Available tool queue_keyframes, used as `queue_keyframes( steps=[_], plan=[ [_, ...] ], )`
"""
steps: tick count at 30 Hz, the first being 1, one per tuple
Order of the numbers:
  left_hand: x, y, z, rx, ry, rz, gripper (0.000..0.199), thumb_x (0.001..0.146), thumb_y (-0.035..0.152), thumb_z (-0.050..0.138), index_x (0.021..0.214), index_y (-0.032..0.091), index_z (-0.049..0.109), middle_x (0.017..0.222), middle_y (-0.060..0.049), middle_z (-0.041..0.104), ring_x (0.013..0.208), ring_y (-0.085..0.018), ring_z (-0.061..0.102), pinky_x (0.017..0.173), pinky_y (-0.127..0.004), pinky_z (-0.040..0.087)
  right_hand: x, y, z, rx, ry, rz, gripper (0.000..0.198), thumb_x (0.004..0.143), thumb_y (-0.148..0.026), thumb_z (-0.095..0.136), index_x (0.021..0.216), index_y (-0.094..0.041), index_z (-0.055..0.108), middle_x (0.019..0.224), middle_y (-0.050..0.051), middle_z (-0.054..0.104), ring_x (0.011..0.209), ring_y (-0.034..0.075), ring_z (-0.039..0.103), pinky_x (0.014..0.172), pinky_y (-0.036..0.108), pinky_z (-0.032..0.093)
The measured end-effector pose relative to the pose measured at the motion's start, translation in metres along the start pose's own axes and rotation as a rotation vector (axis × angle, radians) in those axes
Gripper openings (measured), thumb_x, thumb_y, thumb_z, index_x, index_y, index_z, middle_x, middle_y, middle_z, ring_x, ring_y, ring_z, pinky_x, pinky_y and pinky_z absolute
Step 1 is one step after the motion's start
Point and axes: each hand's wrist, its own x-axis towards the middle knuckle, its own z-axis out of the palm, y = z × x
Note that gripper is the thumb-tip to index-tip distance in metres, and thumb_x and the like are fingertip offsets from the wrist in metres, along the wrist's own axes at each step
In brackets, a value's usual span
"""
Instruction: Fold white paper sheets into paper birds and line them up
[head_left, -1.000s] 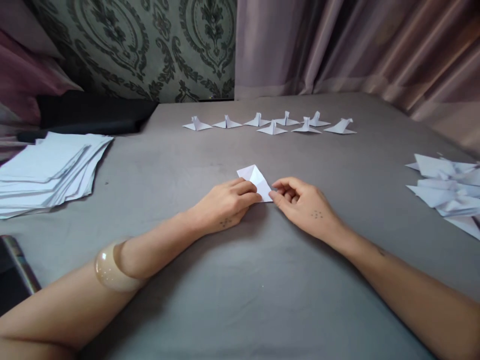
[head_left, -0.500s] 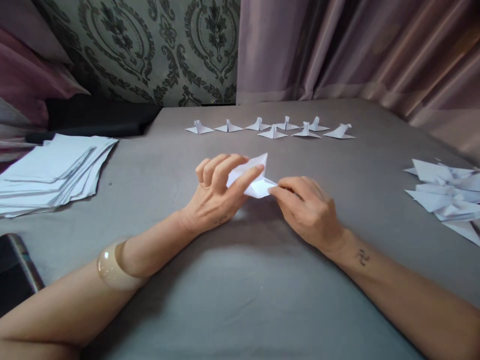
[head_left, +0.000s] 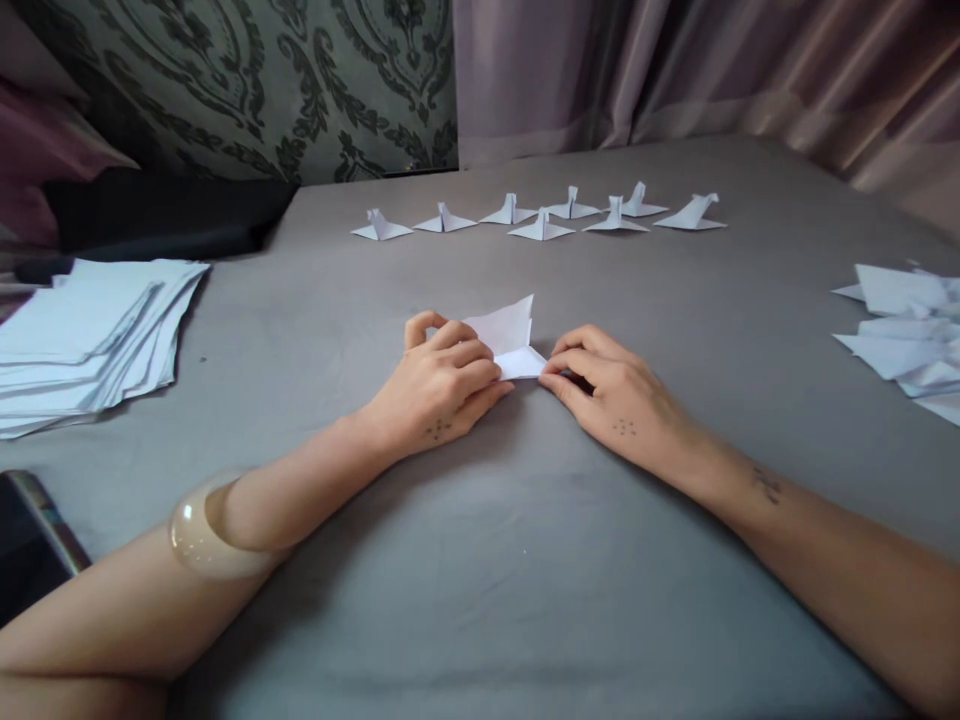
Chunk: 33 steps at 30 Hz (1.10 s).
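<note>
A partly folded sheet of white paper [head_left: 504,328] is between my two hands, just above or on the grey cloth; I cannot tell whether it touches. One flap stands up at the back and a narrower point runs out to the right. My left hand [head_left: 454,385] is closed around the paper's left part, thumb below and fingers over it, hiding that side. With thumb and fingertips, my right hand [head_left: 611,385] pinches the tip of the right point.
Several folded paper birds [head_left: 542,228] stand in rows at the back. Flat white sheets [head_left: 90,340] are stacked at left, near a black cloth [head_left: 165,212] and a phone [head_left: 34,545]. More folded paper pieces [head_left: 911,335] lie at the right edge.
My left fingers, which were raised and spread over the paper, have curled down around it. The paper is lower and more level. My right hand still pinches the tip. The camera view has tilted slightly.
</note>
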Motion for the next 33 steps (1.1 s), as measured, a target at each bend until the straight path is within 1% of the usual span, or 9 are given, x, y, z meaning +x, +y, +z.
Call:
queue_keyframes(
  steps=[4, 7, 11, 18, 23, 25, 28, 31, 33],
  plan=[
    [0.004, 0.004, 0.005, -0.070, 0.034, -0.159, 0.025, 0.094, 0.032, 0.051, 0.080, 0.020, 0.067, 0.084, -0.003, 0.072, 0.083, -0.018, 0.060, 0.090, -0.043, 0.031, 0.002, 0.000, 0.002, 0.065, 0.054, 0.034, 0.012, 0.089, -0.021, 0.055, 0.083, -0.020, 0.066, 0.101, 0.006, 0.063, 0.078, 0.016, 0.061, 0.073, 0.032, 0.050],
    [0.008, 0.007, 0.007, -0.113, 0.007, -0.266, 0.020, 0.092, 0.030, 0.053, 0.084, 0.019, 0.067, 0.080, -0.002, 0.071, 0.079, -0.018, 0.060, 0.088, -0.043, 0.031, 0.003, -0.003, 0.003, 0.071, 0.062, 0.071, 0.012, 0.088, -0.018, 0.055, 0.079, -0.019, 0.063, 0.098, 0.006, 0.063, 0.074, 0.015, 0.060, 0.072, 0.031, 0.050],
    [0.013, 0.008, 0.010, -0.145, -0.015, -0.375, 0.018, 0.087, 0.033, 0.059, 0.080, 0.019, 0.066, 0.075, -0.001, 0.068, 0.078, -0.019, 0.060, 0.088, -0.044, 0.031, 0.004, -0.006, 0.005, 0.019, 0.054, 0.106, 0.010, 0.087, -0.017, 0.054, 0.078, -0.019, 0.059, 0.098, 0.005, 0.061, 0.077, 0.016, 0.060, 0.072, 0.031, 0.048],
    [0.016, 0.005, 0.015, -0.163, -0.034, -0.413, 0.018, 0.084, 0.035, 0.060, 0.079, 0.019, 0.064, 0.077, -0.001, 0.068, 0.079, -0.020, 0.060, 0.089, -0.046, 0.031, 0.005, -0.006, 0.007, -0.055, 0.022, 0.133, 0.007, 0.086, -0.020, 0.054, 0.079, -0.019, 0.054, 0.097, 0.006, 0.058, 0.075, 0.016, 0.058, 0.069, 0.032, 0.047],
    [0.018, 0.004, 0.014, -0.167, -0.063, -0.427, 0.017, 0.083, 0.035, 0.061, 0.080, 0.019, 0.065, 0.079, -0.002, 0.068, 0.082, -0.021, 0.060, 0.090, -0.046, 0.031, 0.005, 0.001, -0.002, 0.019, -0.002, 0.132, 0.006, 0.085, -0.015, 0.054, 0.085, -0.020, 0.056, 0.096, 0.005, 0.058, 0.073, 0.014, 0.058, 0.069, 0.030, 0.047],
    [0.018, 0.004, 0.013, -0.162, -0.087, -0.441, 0.017, 0.083, 0.035, 0.060, 0.080, 0.019, 0.065, 0.079, -0.002, 0.068, 0.083, -0.021, 0.060, 0.091, -0.045, 0.030, 0.004, 0.002, -0.005, 0.048, 0.027, 0.105, 0.010, 0.084, -0.012, 0.053, 0.087, -0.021, 0.057, 0.094, 0.004, 0.059, 0.071, 0.014, 0.058, 0.067, 0.029, 0.047],
    [0.019, 0.006, 0.011, -0.150, -0.112, -0.451, 0.018, 0.083, 0.036, 0.058, 0.082, 0.020, 0.065, 0.080, -0.001, 0.068, 0.083, -0.020, 0.060, 0.092, -0.044, 0.030, 0.001, -0.001, -0.004, 0.065, 0.088, -0.033, 0.020, 0.085, -0.006, 0.047, 0.090, -0.021, 0.059, 0.093, 0.004, 0.062, 0.081, 0.017, 0.060, 0.073, 0.031, 0.048],
    [0.020, 0.007, 0.011, -0.151, -0.104, -0.444, 0.018, 0.084, 0.036, 0.058, 0.082, 0.020, 0.064, 0.079, -0.001, 0.068, 0.083, -0.020, 0.060, 0.092, -0.043, 0.029, -0.003, -0.007, 0.002, 0.041, 0.064, -0.159, 0.028, 0.086, -0.002, 0.042, 0.095, -0.020, 0.062, 0.096, 0.006, 0.066, 0.092, 0.021, 0.060, 0.082, 0.034, 0.048],
    [0.019, 0.007, 0.010, -0.173, -0.090, -0.452, 0.019, 0.083, 0.037, 0.060, 0.087, 0.020, 0.064, 0.079, 0.000, 0.067, 0.082, -0.019, 0.060, 0.092, -0.043, 0.030, -0.005, -0.009, 0.005, -0.008, 0.028, -0.170, 0.031, 0.085, 0.000, 0.042, 0.096, -0.019, 0.064, 0.098, 0.008, 0.066, 0.093, 0.022, 0.059, 0.082, 0.036, 0.048]
  ],
)
